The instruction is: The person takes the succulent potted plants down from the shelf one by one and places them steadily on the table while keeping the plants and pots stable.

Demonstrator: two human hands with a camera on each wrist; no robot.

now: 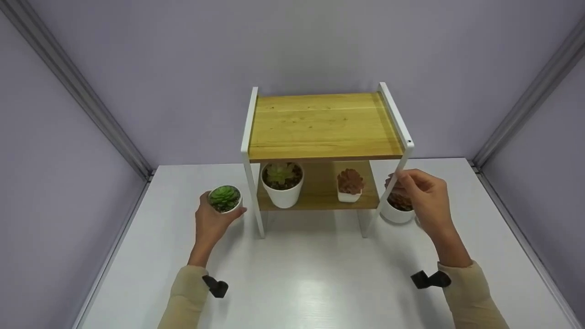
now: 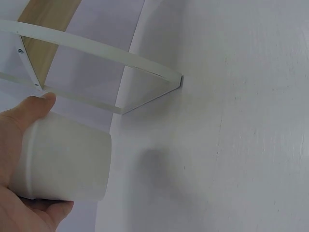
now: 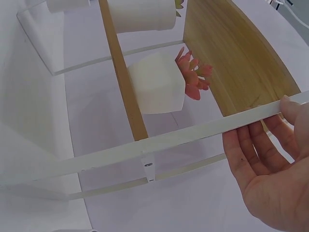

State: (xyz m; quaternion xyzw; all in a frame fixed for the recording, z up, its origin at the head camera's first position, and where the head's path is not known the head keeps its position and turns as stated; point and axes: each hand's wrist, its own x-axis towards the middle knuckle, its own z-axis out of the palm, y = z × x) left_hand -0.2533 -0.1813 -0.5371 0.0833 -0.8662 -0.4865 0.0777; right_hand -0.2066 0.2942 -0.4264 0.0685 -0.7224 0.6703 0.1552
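My left hand grips a green succulent in a white pot, left of the shelf rack. In the left wrist view the pot's smooth side lies between thumb and fingers, held above the tabletop. On the rack's right side my right hand pinches the white front post, thumb on one face and fingers on the other. The rack has a bare wooden top board and a lower board. A larger succulent pot stands at the lower board's left, a small reddish succulent at its right.
Another potted dark reddish succulent stands on the white table beside the rack's right side, partly hidden by the post and my right hand. A pale wall rises behind the rack, with side panels at left and right.
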